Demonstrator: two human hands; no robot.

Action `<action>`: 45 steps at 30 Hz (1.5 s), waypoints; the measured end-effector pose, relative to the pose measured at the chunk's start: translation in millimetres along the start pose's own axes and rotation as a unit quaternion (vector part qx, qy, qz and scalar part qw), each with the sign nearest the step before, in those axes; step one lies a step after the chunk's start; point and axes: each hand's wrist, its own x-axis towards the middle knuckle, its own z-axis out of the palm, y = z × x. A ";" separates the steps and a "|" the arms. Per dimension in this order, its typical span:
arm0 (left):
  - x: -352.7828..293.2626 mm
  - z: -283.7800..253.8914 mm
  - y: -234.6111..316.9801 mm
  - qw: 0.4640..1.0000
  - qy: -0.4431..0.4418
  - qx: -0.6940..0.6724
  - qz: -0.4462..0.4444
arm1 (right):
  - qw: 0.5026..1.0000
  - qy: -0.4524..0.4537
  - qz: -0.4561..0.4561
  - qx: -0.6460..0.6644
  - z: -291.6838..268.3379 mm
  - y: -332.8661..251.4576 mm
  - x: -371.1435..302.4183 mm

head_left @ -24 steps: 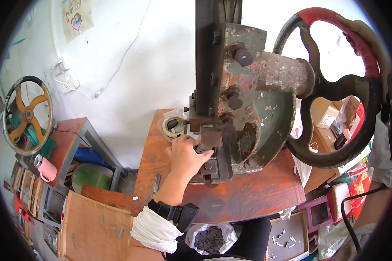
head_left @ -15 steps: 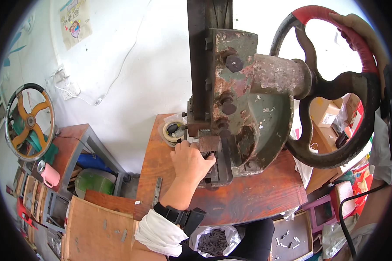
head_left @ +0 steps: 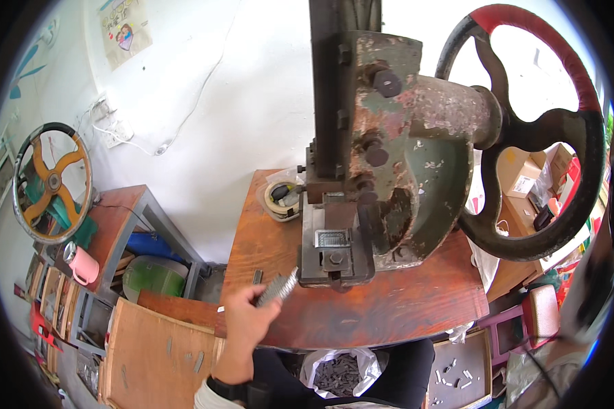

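Observation:
My left hand is in front of the bench press, closed round a grey ridged metal piece that slants up to the right, its tip close to the press bed's left corner. On the bed, below the ram block, sits a small shiny plate with a grid-like surface. A hex bolt stands just in front of that plate. The large handwheel with its red-wrapped rim has no hand on it. My right forearm is a blur at the right edge; the hand cannot be made out.
Between my legs, a white bag holds many dark grey pieces. Wooden trays stand left and right with loose bits. A grey strip and a tub with tape lie on the wooden table. Another handwheel stands far left.
My left hand has drawn back from under the ram, down and to the left, and the ridged metal piece now shows in it. My right hand has left the handwheel's red rim.

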 end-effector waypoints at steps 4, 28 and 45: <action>-48.9 3.3 -25.4 0.981 0.020 0.119 0.153 | 0.929 -0.268 -0.059 0.250 -63.2 111.8 -191.5; -52.5 30.8 -30.8 0.913 0.004 0.294 0.285 | 0.869 -0.420 0.049 0.256 89.7 60.8 -327.7; -53.0 31.0 -31.6 0.948 -0.044 0.210 0.234 | 0.879 -0.393 0.031 0.267 86.0 63.7 -326.2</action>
